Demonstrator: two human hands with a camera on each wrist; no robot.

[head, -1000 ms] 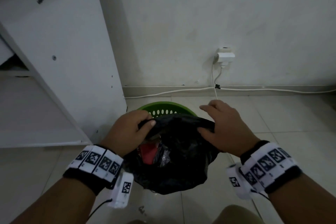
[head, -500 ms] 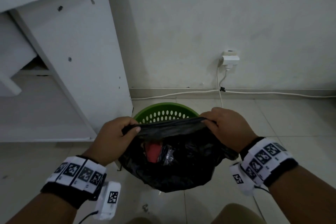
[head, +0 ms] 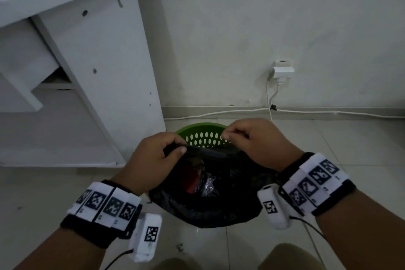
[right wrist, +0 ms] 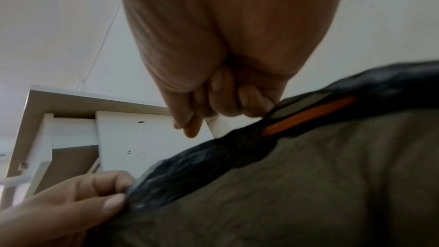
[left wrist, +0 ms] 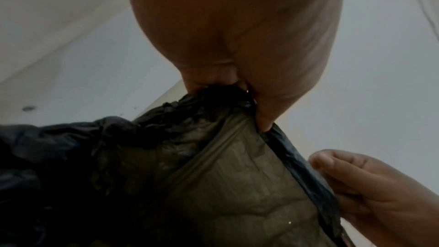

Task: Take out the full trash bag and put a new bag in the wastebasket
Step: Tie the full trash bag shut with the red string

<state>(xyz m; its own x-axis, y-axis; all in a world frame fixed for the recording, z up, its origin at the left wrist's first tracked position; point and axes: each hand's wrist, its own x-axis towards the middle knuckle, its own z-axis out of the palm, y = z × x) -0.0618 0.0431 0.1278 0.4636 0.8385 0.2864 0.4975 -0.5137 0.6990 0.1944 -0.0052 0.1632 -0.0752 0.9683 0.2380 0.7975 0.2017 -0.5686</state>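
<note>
From the head view, the black trash bag (head: 210,193) hangs above the tiled floor (head: 328,149), held at its mouth by both hands, with the green wastebasket (head: 201,132) just behind it at 12 o'clock, beside the white cabinet (head: 98,72). Only this view looks into the bag: something red (head: 192,178) and a crinkled clear wrapper (head: 208,185) lie inside, and the perforated inner wall of the wastebasket shows bare green.

The left wrist view adds the grip: the left hand (head: 153,160) has its fingers curled tight on a gathered bunch of the bag's rim. The right wrist view shows the right hand (head: 252,144) with curled fingers pinching the rim at its own corner, and an orange strip (right wrist: 308,115) in the hem, probably a drawstring, though the picture is blurred. A white wall plug (head: 282,70) with cables sits at 1 o'clock on the wall.
</note>
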